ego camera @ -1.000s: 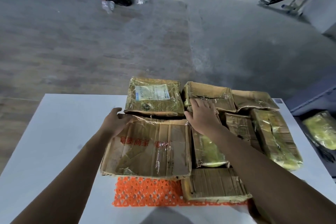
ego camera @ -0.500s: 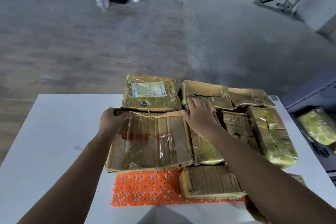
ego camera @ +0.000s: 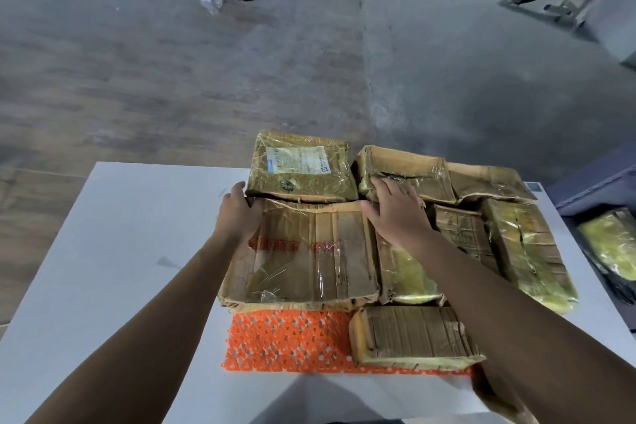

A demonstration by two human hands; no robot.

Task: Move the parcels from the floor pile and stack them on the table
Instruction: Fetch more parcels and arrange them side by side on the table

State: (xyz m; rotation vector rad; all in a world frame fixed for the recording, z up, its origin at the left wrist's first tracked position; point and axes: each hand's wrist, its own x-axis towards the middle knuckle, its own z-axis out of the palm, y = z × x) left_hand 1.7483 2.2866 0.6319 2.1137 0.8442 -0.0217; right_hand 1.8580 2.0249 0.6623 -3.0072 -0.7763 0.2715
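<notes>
The white table (ego camera: 103, 251) carries a tight layer of worn parcels from its middle to its right edge and up to its far edge, resting on an orange mesh mat (ego camera: 285, 344) whose full extent they hide. The broad flat parcel (ego camera: 309, 251) lies at the middle, overhanging the mat, its far edge against the labelled parcel (ego camera: 303, 165) at the far edge of the table. A small brown parcel (ego camera: 413, 341) sits toward the near edge. The left hand (ego camera: 237, 213) grips the flat parcel's far left corner, fingers curled over it; the right hand (ego camera: 395, 213) lies open, fingers straight, across the neighbouring parcels at the flat parcel's far right corner. The flat parcel's cardboard looks limp and torn, so it may buckle or tear if pulled by one corner, and its film wrap could drag neighbours askew. The floor pile is out of view, so what remains cannot be judged; a yellow-wrapped parcel (ego camera: 609, 244) past the right edge sits on something too dark to make out, and the right forearm covers part of the layer
</notes>
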